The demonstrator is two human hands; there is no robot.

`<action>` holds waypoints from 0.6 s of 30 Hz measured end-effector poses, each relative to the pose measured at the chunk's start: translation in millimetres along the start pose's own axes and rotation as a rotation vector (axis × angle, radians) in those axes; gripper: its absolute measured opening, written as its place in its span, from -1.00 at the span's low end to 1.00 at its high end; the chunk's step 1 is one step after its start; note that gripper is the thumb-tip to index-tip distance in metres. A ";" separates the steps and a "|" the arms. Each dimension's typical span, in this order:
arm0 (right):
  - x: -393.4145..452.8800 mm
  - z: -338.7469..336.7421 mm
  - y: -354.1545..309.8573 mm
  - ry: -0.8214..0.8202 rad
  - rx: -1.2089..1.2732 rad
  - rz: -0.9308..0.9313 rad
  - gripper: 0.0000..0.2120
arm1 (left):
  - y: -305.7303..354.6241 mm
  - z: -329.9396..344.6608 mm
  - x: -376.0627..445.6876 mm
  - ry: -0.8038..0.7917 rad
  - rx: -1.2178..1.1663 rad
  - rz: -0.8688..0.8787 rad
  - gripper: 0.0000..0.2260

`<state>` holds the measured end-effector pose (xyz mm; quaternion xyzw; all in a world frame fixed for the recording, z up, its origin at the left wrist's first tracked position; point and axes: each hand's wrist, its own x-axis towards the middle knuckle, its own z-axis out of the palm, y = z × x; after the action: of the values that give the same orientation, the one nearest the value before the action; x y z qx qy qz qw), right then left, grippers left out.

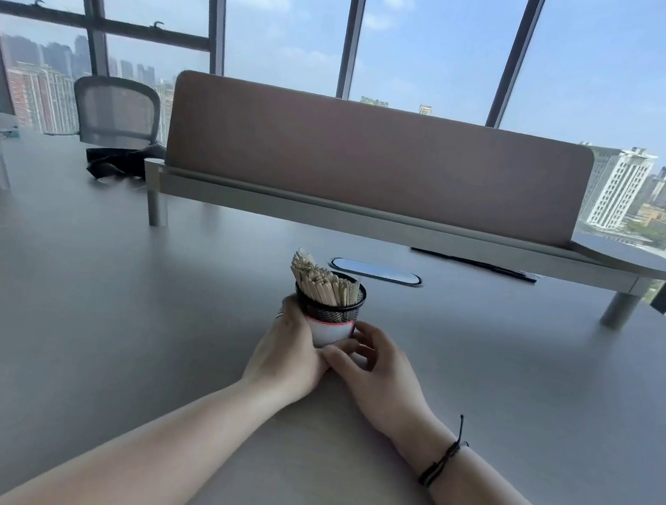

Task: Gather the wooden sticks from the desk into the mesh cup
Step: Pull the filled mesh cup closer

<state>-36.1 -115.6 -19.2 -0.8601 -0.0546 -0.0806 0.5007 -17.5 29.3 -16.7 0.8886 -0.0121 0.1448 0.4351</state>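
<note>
A black mesh cup (332,310) with a white label stands upright on the grey desk (106,308), in the middle of the view. Many pale wooden sticks (321,281) stand in it, leaning left and poking above the rim. My left hand (288,349) wraps the cup's left side. My right hand (375,373) curls around its lower right side, fingertips on the label. Both thumbs meet in front of the cup's base, which they hide. I see no loose sticks on the desk.
Behind the cup lies an oval cable port (376,271) in the desk. A raised shelf with a brown divider panel (376,157) spans the back on metal legs. A mesh office chair (116,110) and a black bag (120,161) sit at the far left.
</note>
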 end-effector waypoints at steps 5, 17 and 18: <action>40.7 14.7 -4.3 0.075 -0.047 0.013 -0.54 | -8.2 10.0 23.8 -0.015 -0.008 0.034 -0.36; 144.1 59.2 0.3 -0.022 -0.196 -0.055 -0.56 | -53.1 -4.4 114.0 0.050 -0.035 0.035 -0.57; 151.5 61.6 0.5 -0.027 -0.206 -0.059 -0.55 | -56.3 -4.8 121.5 0.052 -0.033 0.037 -0.58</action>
<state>117.9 -60.3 -20.2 -0.9060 -0.0778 -0.0888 0.4064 106.0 80.7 -24.7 0.8768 -0.0196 0.1756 0.4473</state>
